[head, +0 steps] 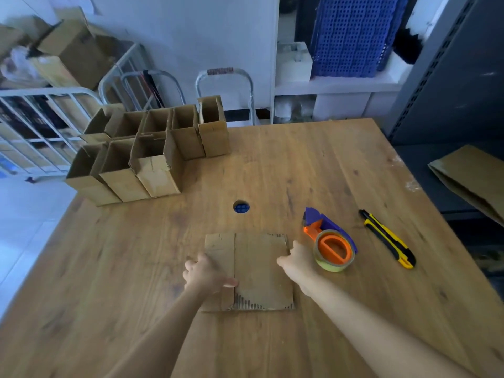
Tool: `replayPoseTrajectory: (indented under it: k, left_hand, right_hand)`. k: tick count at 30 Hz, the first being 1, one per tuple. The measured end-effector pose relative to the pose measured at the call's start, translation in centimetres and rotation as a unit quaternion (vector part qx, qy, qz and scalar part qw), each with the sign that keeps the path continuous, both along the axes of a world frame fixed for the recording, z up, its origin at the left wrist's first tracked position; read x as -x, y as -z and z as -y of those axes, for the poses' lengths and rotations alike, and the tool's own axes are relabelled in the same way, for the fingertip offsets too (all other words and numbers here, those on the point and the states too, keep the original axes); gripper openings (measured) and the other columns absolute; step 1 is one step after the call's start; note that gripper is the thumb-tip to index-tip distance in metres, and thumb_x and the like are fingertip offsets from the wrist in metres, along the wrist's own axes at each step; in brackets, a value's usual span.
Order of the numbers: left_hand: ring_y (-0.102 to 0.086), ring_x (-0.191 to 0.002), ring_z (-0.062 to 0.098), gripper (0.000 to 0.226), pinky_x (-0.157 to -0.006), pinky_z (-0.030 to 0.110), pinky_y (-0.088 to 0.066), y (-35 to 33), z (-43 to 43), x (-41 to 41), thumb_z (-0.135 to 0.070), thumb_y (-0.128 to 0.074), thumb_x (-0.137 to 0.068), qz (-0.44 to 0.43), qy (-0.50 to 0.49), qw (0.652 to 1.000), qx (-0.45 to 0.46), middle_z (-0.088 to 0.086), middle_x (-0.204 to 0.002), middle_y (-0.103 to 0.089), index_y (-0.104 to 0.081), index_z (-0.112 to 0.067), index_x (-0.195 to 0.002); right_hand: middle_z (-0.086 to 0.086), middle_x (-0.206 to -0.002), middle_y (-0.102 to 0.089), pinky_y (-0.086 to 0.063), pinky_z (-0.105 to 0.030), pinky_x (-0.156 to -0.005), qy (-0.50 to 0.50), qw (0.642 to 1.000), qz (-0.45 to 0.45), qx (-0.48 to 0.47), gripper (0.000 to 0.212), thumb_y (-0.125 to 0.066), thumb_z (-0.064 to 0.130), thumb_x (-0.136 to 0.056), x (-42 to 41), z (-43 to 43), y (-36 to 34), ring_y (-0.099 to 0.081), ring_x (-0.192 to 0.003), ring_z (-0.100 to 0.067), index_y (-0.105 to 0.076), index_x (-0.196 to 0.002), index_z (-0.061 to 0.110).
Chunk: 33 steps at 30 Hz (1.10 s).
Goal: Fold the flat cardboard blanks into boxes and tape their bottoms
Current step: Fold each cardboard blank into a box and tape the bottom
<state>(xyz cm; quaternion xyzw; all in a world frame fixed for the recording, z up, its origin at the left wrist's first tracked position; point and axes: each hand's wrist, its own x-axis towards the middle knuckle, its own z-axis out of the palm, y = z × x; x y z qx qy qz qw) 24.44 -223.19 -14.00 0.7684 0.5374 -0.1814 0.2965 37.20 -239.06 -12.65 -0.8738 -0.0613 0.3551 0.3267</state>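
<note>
So, starting at the far left of the table (300, 165), your folded boxes (136, 165) stand upright in a tight cluster with their tops open, well apart from where you are working. Your left hand (207, 274) rests on the narrow left panel of the flat blank (261, 271), thumb laid across the cardboard and fingers curled down over its left edge, so it looks to be gripping that edge. The blank lies flat on the near middle of the table, between your two hands, its near edge ragged with the corrugation showing. Your right hand (297, 261) is at the blank's right edge, but its fingers are hidden behind the hand, so I cannot tell whether they pinch the board or merely touch it. This looks like the start of opening the blank into a tube. If you lift with one side before the other has hold, the sheet may skate across the wood or spring open on the wrong crease, and that frayed near edge could tear. Just beside your right hand sits the tape dispenser (331, 244); a wide swing would knock it. Farther right lies the utility knife (387, 238), and a stack of cardboard (474, 175) rests off the table's right side.
</note>
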Motion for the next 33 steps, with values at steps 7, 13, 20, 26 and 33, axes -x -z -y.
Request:
replayPoseTrajectory:
  k: [7, 13, 20, 26, 33]
  left_hand:
    - [-0.036, -0.127, 0.028, 0.102, -0.104, 0.046, -0.040, -1.9, -1.5, 1.8, -0.057, -0.081, -0.060, 0.114, -0.002, 0.993, -0.025, 0.009, -0.135, -0.033, -0.031, -0.011, -0.137]
    - [-0.038, -0.128, 0.021, 0.100, -0.104, 0.036, -0.042, -6.3, -3.5, 1.5, -0.044, -0.081, -0.071, 0.279, 0.027, 0.959, -0.038, 0.006, -0.144, -0.032, -0.024, -0.010, -0.146]
    - [-0.046, -0.104, 0.002, 0.043, -0.088, 0.020, -0.038, -9.4, -2.7, 3.2, -0.054, -0.054, -0.086, 0.415, 0.009, 0.895, 0.163, -0.026, -0.112, -0.046, -0.036, -0.038, -0.122]
    - [-0.051, -0.106, 0.011, 0.030, -0.091, 0.029, -0.036, -8.7, -3.8, 3.0, -0.026, -0.049, -0.098, 0.390, -0.022, 0.913, 0.121, -0.010, -0.111, -0.058, -0.048, -0.026, -0.127]
    - [-0.059, -0.082, 0.017, 0.018, -0.062, 0.024, -0.043, -10.5, -5.2, 1.9, -0.004, -0.043, -0.092, 0.274, 0.092, 0.956, 0.044, 0.007, -0.089, -0.064, -0.061, -0.009, -0.096]
  right_hand:
    - [0.002, -0.085, -0.054, -0.050, -0.035, -0.087, 0.063, 0.994, -0.022, -0.087, 0.018, -0.063, 0.007, -0.085, 0.0, -1.5, -1.6, -0.053, -0.081, -0.014, -0.047, -0.093, 0.009]
    - [0.000, -0.100, -0.061, -0.053, -0.039, -0.086, 0.038, 0.977, 0.123, -0.170, 0.028, -0.068, 0.032, -0.086, 0.4, -3.0, -5.7, -0.060, -0.094, -0.018, -0.052, -0.104, 0.016]
    - [0.001, -0.137, -0.054, -0.049, -0.034, -0.100, -0.071, 0.970, 0.201, -0.116, 0.057, -0.054, 0.042, -0.093, 3.1, -2.4, -7.0, -0.053, -0.124, -0.017, -0.041, -0.143, 0.018]
    - [0.002, -0.144, -0.047, -0.033, -0.021, -0.106, -0.124, 0.963, 0.215, -0.109, 0.049, -0.031, 0.039, -0.102, 4.7, -1.8, -7.6, -0.041, -0.135, -0.013, -0.040, -0.144, 0.014]
    - [-0.004, -0.138, -0.053, -0.043, -0.028, -0.102, -0.111, 0.965, 0.217, -0.097, 0.051, -0.045, 0.040, -0.098, 4.2, -2.4, -8.1, -0.050, -0.127, -0.019, -0.043, -0.141, 0.011]
